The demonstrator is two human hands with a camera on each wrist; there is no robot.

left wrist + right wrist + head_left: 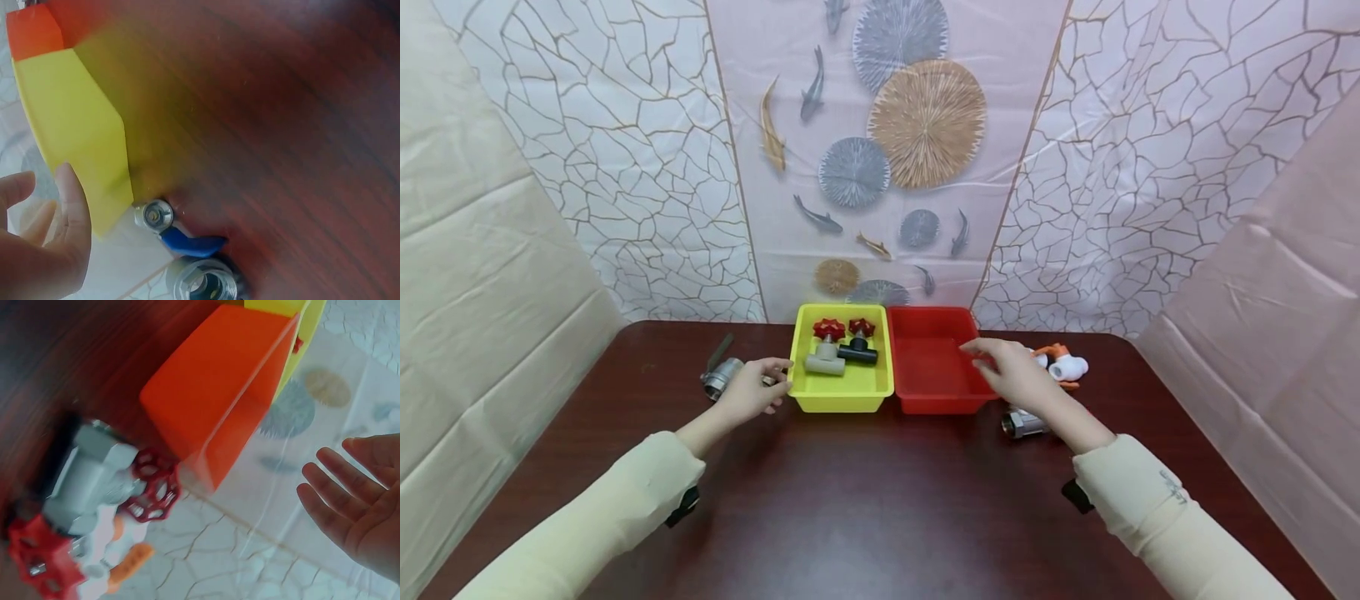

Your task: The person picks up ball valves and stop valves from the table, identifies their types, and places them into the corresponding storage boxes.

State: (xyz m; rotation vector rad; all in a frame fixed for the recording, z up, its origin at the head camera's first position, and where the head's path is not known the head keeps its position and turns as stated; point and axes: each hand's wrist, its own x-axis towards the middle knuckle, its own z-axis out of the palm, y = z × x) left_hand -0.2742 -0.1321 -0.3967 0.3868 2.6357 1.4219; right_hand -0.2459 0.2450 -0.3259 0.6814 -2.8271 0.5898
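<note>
My left hand hovers at the left rim of the yellow tray, fingers loosely bent and holding nothing. Inside that tray lie a grey valve and a black valve, each topped by a red handwheel. Over the right side of the red tray is my right hand, its fingers spread and relaxed with nothing in them. Beside the left hand rest a large metal ball valve and a small valve with a blue handle.
Right of the red tray lie a metal valve with a dark red handwheel, a bright red handwheel, and white valves with orange handles. The trays stand side by side near the back of the dark wooden table, before a patterned cloth.
</note>
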